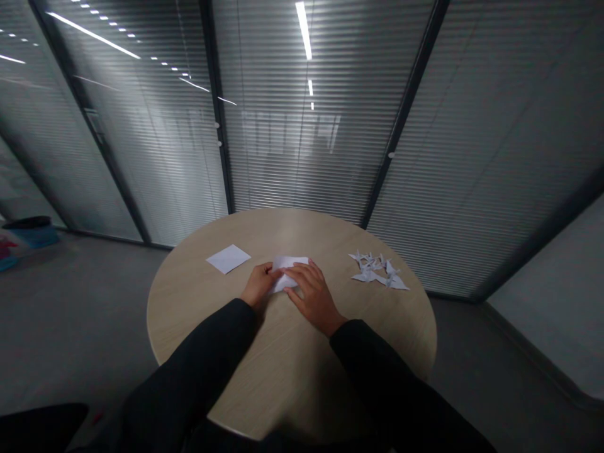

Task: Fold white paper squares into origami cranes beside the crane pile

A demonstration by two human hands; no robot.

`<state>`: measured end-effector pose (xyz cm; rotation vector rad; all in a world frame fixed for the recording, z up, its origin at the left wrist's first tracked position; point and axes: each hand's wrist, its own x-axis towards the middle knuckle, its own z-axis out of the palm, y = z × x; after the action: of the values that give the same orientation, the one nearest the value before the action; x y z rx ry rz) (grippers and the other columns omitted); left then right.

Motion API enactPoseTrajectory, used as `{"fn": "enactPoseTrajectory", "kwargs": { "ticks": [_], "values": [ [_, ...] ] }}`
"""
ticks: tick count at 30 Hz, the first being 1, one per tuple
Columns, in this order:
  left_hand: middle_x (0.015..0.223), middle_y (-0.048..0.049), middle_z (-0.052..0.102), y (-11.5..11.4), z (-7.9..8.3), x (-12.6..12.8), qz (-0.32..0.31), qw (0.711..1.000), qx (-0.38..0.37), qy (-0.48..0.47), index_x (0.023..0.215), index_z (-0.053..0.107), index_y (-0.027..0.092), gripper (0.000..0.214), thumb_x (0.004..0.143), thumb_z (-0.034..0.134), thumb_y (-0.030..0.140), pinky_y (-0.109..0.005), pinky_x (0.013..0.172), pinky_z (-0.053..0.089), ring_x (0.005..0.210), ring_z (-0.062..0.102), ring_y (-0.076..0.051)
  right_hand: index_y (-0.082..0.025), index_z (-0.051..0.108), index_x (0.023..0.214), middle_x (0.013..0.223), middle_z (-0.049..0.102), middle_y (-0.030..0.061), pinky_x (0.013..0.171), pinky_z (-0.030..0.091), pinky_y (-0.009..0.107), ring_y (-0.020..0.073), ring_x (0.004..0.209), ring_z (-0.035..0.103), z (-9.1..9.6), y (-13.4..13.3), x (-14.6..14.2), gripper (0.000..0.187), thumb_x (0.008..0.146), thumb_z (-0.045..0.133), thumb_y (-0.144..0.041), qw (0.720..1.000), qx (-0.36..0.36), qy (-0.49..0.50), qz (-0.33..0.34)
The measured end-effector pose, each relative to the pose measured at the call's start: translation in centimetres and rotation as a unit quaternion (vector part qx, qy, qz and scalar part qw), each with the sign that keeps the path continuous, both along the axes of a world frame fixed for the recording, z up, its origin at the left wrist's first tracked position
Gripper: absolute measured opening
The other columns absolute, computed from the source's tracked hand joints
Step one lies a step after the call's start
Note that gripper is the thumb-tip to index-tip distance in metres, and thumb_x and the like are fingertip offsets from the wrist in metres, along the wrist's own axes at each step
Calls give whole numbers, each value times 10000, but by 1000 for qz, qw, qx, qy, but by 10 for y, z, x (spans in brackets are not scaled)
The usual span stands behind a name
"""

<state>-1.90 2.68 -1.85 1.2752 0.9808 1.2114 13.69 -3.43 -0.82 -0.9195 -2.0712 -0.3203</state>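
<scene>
A white sheet of paper (291,261) lies on the round wooden table in front of me, partly covered by my hands. My left hand (258,284) grips its left edge, with the thumb over the paper and the fingers curled. Across the sheet's right part, my right hand (312,294) rests with its fingers stretched out flat and the thumb apart. The fingertips of both hands come close together over the middle of the paper. Any crease under them is hidden.
A stack or sheet of white paper (228,258) lies to the left on the table (198,327). Several folded paper cranes (377,270) are clustered at the right. Glass panels with blinds (302,157) stand behind the table. A blue bin (35,234) is on the floor far left.
</scene>
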Motion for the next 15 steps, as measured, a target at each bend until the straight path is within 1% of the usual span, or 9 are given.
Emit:
{"fn": "enactPoseTrajectory", "kwargs": {
  "ticks": [2, 4, 8, 11, 15],
  "values": [
    [593, -14, 597, 0, 0, 1, 3, 1000, 1, -23, 688, 663, 100, 289, 568, 774, 338, -228, 514, 357, 548, 503, -122, -208, 543, 1239, 1120, 638, 80, 1110, 312, 508, 224, 1139, 537, -2, 1, 0, 348, 892, 525, -236, 1000, 6, -16, -4],
    [601, -23, 613, -1, 0, 1, 3, 999, -7, -45, 687, 661, 95, 302, 556, 787, 336, -233, 516, 368, 538, 506, -120, -207, 574, 1186, 1061, 641, 77, 1101, 327, 509, 223, 1092, 554, -3, 2, 1, 299, 893, 511, -214, 999, 11, -29, -7],
    [642, -51, 657, -4, 3, 4, 9, 993, -48, -111, 713, 663, 85, 305, 547, 808, 296, -243, 534, 402, 542, 539, -126, -193, 627, 995, 952, 635, 62, 1096, 339, 487, 206, 1005, 568, -1, 1, 3, 187, 887, 483, -143, 999, 8, -39, -8],
    [648, -63, 673, -8, 10, 6, 26, 983, -81, -161, 718, 660, 82, 253, 593, 794, 256, -250, 547, 428, 551, 564, -134, -202, 614, 887, 886, 627, 40, 1096, 336, 475, 189, 936, 573, 0, 1, 3, 168, 889, 468, -121, 999, 9, -37, -12],
    [600, -47, 658, -14, 19, 7, 21, 974, -109, -198, 695, 649, 91, 147, 679, 746, 201, -254, 561, 459, 522, 559, -125, -210, 604, 867, 876, 633, 30, 1097, 333, 458, 178, 909, 571, -1, 3, 5, 161, 890, 473, -119, 999, 20, -32, -30]
  ]
}}
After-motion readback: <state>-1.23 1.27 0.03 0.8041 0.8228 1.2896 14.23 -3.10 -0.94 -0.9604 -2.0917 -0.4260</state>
